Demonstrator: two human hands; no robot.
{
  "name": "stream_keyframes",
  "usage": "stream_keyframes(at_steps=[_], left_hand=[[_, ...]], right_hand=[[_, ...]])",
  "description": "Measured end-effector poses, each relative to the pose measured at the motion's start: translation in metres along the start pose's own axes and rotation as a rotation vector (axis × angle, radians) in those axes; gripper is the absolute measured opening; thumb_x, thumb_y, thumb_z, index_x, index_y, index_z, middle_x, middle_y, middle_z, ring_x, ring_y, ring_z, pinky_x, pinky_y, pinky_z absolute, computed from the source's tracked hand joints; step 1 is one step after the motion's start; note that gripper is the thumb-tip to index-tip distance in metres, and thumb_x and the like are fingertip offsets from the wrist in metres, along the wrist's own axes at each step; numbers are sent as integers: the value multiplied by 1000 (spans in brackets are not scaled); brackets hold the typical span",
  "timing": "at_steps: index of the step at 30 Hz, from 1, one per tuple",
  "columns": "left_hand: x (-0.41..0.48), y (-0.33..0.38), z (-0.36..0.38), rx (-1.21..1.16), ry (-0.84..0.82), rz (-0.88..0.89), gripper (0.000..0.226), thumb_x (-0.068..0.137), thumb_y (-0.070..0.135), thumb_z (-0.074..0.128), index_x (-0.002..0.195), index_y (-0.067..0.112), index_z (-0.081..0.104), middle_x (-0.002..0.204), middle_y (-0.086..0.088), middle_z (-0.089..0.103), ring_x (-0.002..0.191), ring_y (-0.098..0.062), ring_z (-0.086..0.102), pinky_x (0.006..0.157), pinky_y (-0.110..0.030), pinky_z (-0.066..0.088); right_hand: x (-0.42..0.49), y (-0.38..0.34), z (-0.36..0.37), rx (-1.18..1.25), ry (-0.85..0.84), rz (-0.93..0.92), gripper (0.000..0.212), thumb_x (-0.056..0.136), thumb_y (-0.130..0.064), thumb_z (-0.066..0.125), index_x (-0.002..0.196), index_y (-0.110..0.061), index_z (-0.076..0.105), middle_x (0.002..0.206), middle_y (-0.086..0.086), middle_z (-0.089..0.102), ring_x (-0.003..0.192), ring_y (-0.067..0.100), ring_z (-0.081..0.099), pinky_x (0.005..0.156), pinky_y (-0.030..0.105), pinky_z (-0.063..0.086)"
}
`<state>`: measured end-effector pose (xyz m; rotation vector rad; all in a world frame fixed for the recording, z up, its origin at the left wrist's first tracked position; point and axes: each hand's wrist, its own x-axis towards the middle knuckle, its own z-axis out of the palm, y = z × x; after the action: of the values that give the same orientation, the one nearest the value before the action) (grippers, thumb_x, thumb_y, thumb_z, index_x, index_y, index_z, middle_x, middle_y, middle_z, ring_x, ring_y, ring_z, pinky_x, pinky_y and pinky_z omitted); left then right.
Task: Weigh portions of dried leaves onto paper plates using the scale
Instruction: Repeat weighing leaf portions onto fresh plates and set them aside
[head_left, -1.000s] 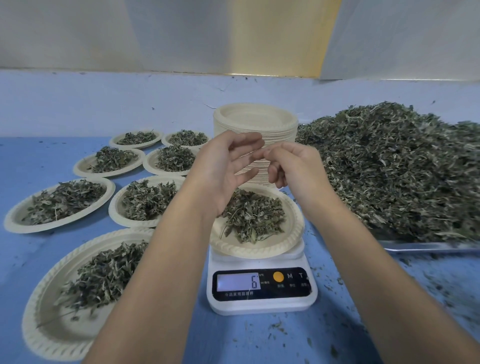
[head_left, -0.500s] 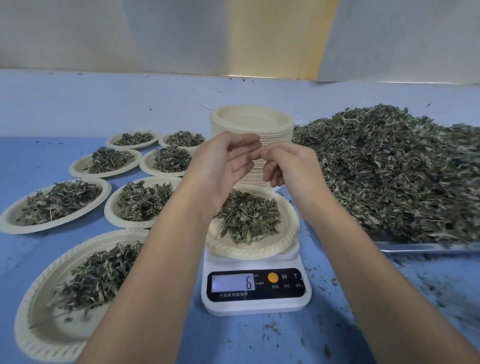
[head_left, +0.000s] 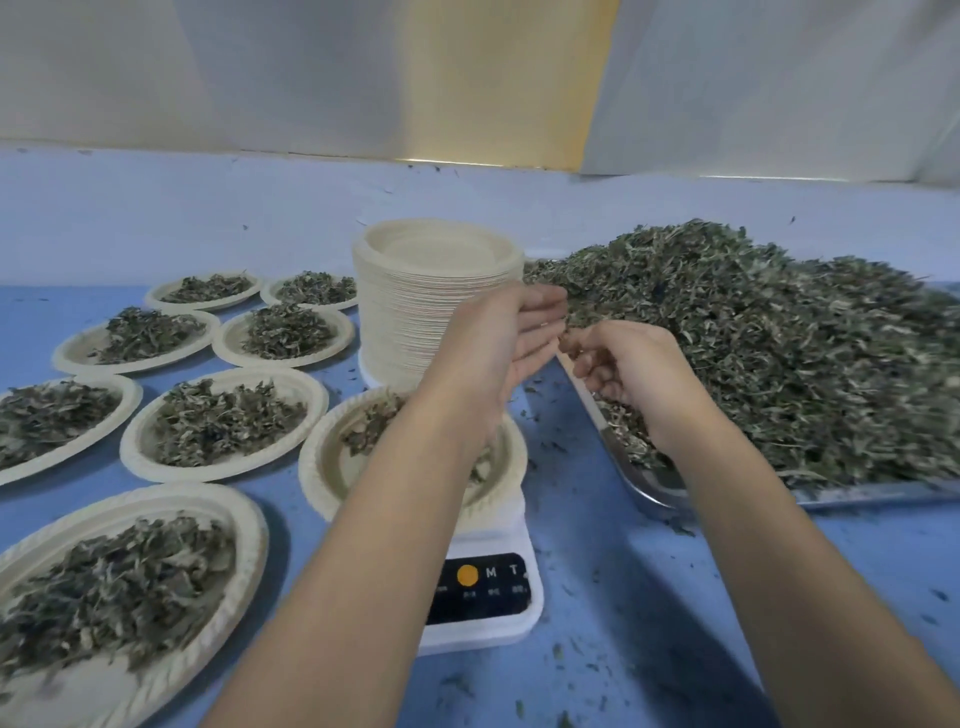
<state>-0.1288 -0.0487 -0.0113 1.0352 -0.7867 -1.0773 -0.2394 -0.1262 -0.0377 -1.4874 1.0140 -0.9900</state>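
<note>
scale (head_left: 483, 587) stands near the front edge of the counter (head_left: 675, 623), about mid-width, and carries 1 paper plate (head_left: 324, 467) partly loaded with dried leaves. the left forearm crosses above this plate and hides the digits of the display, so the reading cannot be confirmed. left hand (head_left: 498, 343) is raised above the far side of the plate, fingers nearly straight, palm turned toward the other hand, nothing visibly held. right hand (head_left: 634, 374) hangs over the near left corner of the metal tray (head_left: 649, 488), fingers curled, tips close to the left fingertips; whether it pinches any leaf cannot be told. leaf pile (head_left: 779, 353) fills the tray at the counter's right side. stack of empty plates (head_left: 436, 270) stands just behind the scale. 7 filled plates (head_left: 223, 421) lie toward the left edge. loose fragments (head_left: 566, 649) are scattered on the counter around the scale. risks noted: a forearm brushing the loaded plate would falsify the weight; leaf carried from tray to plate may drop in the gap between them; the plate overhangs the platform and, being light, could tip under an off-centre load; contact between plate rim and stack, which cannot be ruled out, would also skew the reading.
</note>
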Motion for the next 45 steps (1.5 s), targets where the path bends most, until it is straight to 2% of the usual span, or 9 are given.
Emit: stream_keyframes(at_steps=[8,16,23,27,31,35,37,40,45], left_hand=[[13,-32,39,-61,-16,-118,24,96,8,41,90,10,65,113,-11,67,107,-21,63,88,-26,50],[15,-40,43,-57,27,-123,28,95,6,38,88,8,65,110,-12,69,107,-22,64,92,-29,50],[15,-40,38,-36,67,-123,30,95,6,38,86,9,65,103,-9,70,105,-21,65,92,-30,51],[15,-41,41,-57,108,-141,26,95,5,39,89,6,64,113,-11,66,111,-23,61,95,-31,48],[22,-46,45,-60,175,-144,26,96,11,42,112,4,61,121,-9,60,115,-20,54,94,-29,43],[31,-49,48,-85,243,-204,15,95,15,43,100,9,55,84,-3,48,72,-12,45,68,-25,38],[35,-55,50,-125,211,-226,24,97,18,42,111,7,57,102,-7,55,94,-17,53,82,-28,41],[36,-60,56,-181,191,-238,38,99,22,41,132,5,49,139,-10,48,132,-20,40,104,-30,33],[36,-59,59,-308,201,-238,37,100,23,38,132,6,48,132,-11,54,121,-20,51,100,-30,38]], right_hand=[[20,26,-57,-466,49,142,3,82,-10,57,84,-11,60,66,5,54,54,15,47,50,24,36],[21,44,-53,-782,-260,139,71,76,-2,71,139,-22,45,78,-2,51,58,11,52,45,17,41],[26,46,-39,-1142,-166,-165,46,85,-10,61,130,-22,58,116,11,65,108,26,59,84,26,43],[24,47,-39,-1158,-109,-193,37,86,-7,58,120,-19,66,113,12,67,107,28,60,86,27,43],[25,49,-42,-1054,-52,-127,30,87,-5,58,113,-15,69,95,13,71,84,25,68,76,24,52],[30,52,-49,-561,52,57,29,87,-1,63,114,-8,66,70,1,60,48,5,62,51,17,52],[30,49,-52,-241,74,107,29,86,6,62,114,-2,63,79,3,60,59,11,63,68,27,59],[22,39,-52,135,49,110,14,86,11,59,87,-3,61,91,9,62,75,15,62,60,19,57],[13,18,-52,445,33,105,23,83,13,61,77,-8,55,87,11,64,70,13,64,58,20,57]])
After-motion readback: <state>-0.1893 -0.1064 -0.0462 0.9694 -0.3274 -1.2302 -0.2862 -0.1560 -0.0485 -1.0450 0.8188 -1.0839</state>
